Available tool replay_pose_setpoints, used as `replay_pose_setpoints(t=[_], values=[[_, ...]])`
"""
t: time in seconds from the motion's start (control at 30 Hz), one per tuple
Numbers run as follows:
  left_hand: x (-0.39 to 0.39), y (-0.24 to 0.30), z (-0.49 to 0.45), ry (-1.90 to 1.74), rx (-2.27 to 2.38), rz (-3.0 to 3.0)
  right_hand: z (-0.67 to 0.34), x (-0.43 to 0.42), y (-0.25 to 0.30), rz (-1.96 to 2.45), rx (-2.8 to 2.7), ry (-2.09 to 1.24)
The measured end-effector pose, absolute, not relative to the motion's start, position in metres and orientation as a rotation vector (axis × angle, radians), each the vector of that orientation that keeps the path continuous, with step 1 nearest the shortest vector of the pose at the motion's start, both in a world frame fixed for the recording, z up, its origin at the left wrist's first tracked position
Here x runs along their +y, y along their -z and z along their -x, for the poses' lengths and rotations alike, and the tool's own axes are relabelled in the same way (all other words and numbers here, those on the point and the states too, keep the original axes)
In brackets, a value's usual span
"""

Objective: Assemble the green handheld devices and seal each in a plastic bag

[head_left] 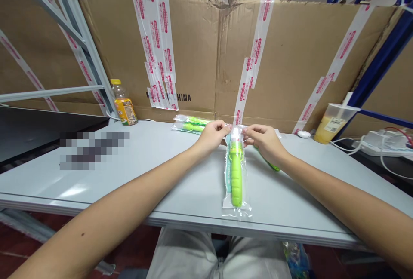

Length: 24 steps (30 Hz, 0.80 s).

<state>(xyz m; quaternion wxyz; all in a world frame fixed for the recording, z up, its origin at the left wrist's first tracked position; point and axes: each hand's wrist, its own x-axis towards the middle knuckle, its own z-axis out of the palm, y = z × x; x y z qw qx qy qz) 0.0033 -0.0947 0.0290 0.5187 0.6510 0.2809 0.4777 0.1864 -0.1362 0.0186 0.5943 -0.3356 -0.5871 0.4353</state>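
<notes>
A clear plastic bag (237, 197) lies lengthwise on the pale grey table (180, 193), holding a lime-green ridged handle (236, 180). My left hand (213, 137) and my right hand (263, 141) pinch the bag's top edge from either side, their fingertips nearly meeting. Two more bagged green items (190, 124) lie just beyond my left hand, apart from it. A green item (272, 166) pokes out from under my right hand, and most of it is hidden.
A large taped cardboard sheet (290, 55) stands along the table's far side. A juice bottle (123, 102) stands at the back left, a plastic cup (332, 122) at the back right. A white power strip (377, 143) sits beyond the right edge, with metal shelving around.
</notes>
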Motion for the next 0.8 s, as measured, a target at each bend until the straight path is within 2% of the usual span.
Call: replay_pose_setpoints(t=[0.27, 0.8], values=[[-0.098, -0.0304, -0.0031, -1.132, 0.646, -1.547, -0.1853, -0.1396, -0.0269, 0.801, -1.285, -1.128], [-0.0979, -0.0303, -0.0023, -1.125, 0.607, -1.523, -0.1863, -0.1386, -0.0278, 0.795, -1.321, -1.152]])
